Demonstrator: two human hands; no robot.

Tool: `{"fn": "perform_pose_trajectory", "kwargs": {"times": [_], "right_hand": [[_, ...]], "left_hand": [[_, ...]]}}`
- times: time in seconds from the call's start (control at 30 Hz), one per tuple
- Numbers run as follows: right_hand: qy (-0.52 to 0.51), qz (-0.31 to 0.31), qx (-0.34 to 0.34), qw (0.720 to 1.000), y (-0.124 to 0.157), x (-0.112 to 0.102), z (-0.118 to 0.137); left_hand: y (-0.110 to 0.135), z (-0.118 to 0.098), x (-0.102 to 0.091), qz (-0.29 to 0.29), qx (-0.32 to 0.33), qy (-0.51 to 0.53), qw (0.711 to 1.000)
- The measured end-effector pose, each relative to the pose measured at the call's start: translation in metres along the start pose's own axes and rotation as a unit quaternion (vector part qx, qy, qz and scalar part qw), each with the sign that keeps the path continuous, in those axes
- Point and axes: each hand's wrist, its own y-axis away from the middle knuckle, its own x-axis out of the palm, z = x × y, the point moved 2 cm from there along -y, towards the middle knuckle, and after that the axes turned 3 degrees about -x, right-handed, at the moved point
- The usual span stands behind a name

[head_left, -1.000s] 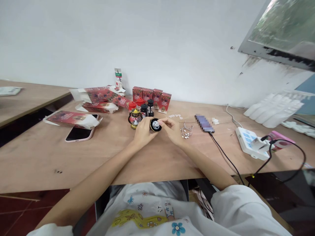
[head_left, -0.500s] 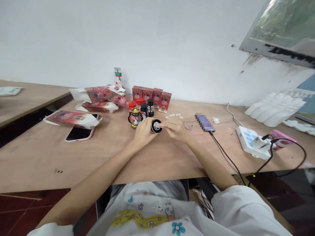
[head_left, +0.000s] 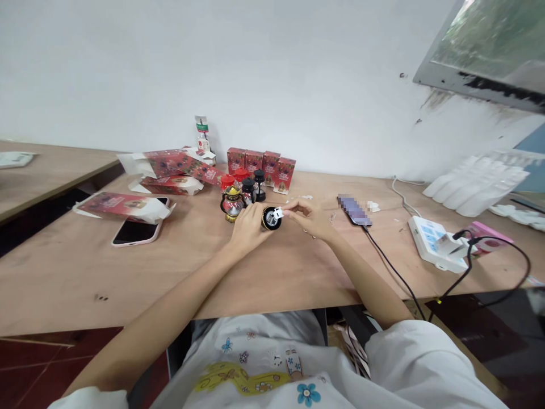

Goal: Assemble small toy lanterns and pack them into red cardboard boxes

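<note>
A small packing or assembly workroom: a bare plywood table (head_left: 128, 272) stands against a plain white wall (head_left: 255, 68). At 12 o'clock stands a row of small red printed cartons (head_left: 261, 163), with opened red cartons (head_left: 170, 170) at 11 o'clock and a white power strip (head_left: 432, 243) at 2 o'clock.
</note>
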Motion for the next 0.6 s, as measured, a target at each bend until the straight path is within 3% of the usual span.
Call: {"fn": "perform_pose_trajectory", "kwargs": {"times": [0.07,0.17,0.3,0.43,0.6], "right_hand": [[-0.055,-0.003,0.040,0.998,0.000,0.001,-0.001],[-0.078,-0.004,0.034,0.996,-0.001,0.005,0.001],[-0.041,-0.028,0.009,0.999,-0.001,0.010,0.003],[-0.027,-0.074,0.037,0.996,0.002,0.017,0.002],[0.095,-0.159,0.027,0.982,0.008,0.027,0.006]], "left_hand": [[0.000,-0.001,0.000,-0.003,-0.005,-0.010,1.000],[0.000,-0.001,0.000,-0.008,-0.006,-0.024,1.000],[0.000,0.000,0.001,-0.008,-0.006,-0.029,1.000],[0.000,0.000,0.000,-0.015,-0.003,-0.013,1.000],[0.001,-0.002,-0.001,-0.031,-0.003,0.025,0.999]]}}
